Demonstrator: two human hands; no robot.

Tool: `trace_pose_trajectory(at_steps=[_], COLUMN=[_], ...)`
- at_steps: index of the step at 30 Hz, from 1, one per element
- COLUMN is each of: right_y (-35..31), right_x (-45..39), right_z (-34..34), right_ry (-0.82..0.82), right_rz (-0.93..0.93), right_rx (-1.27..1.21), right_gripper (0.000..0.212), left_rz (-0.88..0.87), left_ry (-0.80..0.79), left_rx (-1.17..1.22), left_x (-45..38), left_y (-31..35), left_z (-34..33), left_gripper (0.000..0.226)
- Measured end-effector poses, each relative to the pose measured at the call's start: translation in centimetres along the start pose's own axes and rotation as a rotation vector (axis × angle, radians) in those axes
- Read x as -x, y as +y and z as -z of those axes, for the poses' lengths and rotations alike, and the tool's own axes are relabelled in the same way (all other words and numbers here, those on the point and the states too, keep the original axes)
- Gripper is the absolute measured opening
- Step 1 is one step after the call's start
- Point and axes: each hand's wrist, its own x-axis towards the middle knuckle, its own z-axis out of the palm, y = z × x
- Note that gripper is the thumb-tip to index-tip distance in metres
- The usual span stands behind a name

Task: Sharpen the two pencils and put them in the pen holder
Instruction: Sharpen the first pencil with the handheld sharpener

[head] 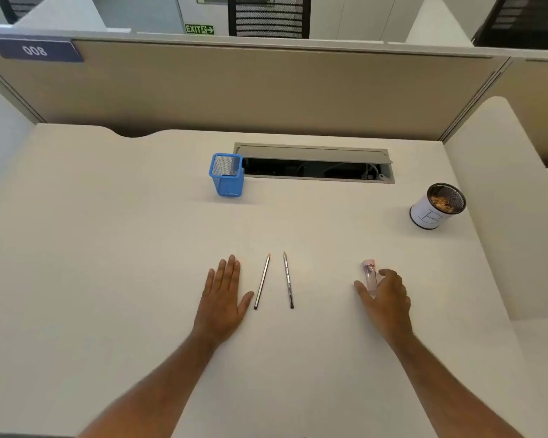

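Two grey pencils lie side by side on the white desk, tips pointing away from me: the left pencil (262, 281) and the right pencil (288, 279). My left hand (223, 294) rests flat on the desk, palm down, its thumb just beside the left pencil. A clear pinkish sharpener (370, 275) lies to the right. My right hand (385, 295) curls around it, thumb on its left side and fingers on its right, with the sharpener still on the desk. A blue mesh pen holder (227, 175) stands upright farther back, with nothing showing inside.
A white round can marked "B" (432, 210) holding pencil shavings stands at the right. An open cable tray (317, 165) is set into the desk behind the pen holder. Beige partition walls (266, 90) close off the back and the right side.
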Motion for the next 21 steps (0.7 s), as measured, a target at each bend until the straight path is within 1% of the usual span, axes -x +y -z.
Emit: trace_pose_trajectory(at_steps=[7, 12, 16, 21], right_y=[-0.5, -0.5, -0.1, -1.2], right_x=[-1.4, -1.8, -1.7, -0.6], right_z=[0.0, -0.1, 0.1, 0.7], right_ry=[0.016, 0.043, 0.022, -0.043], right_rz=[-0.048, -0.054, -0.059, -0.016], right_rx=[-0.055, -0.106, -0.212, -0.418], right_gripper=[0.034, 0.024, 0.018, 0.011], left_rz=[0.026, 0.042, 0.046, 0.053], left_ry=[-0.049, -0.083, -0.097, -0.101], left_rx=[0.003, 0.008, 0.017, 0.06], left_x=[0.3, 0.3, 0.2, 0.1], left_y=[0.1, 0.2, 0.2, 0.2], left_z=[0.8, 1.1, 1.2, 1.5], left_gripper=[0.081, 0.081, 0.081, 0.081])
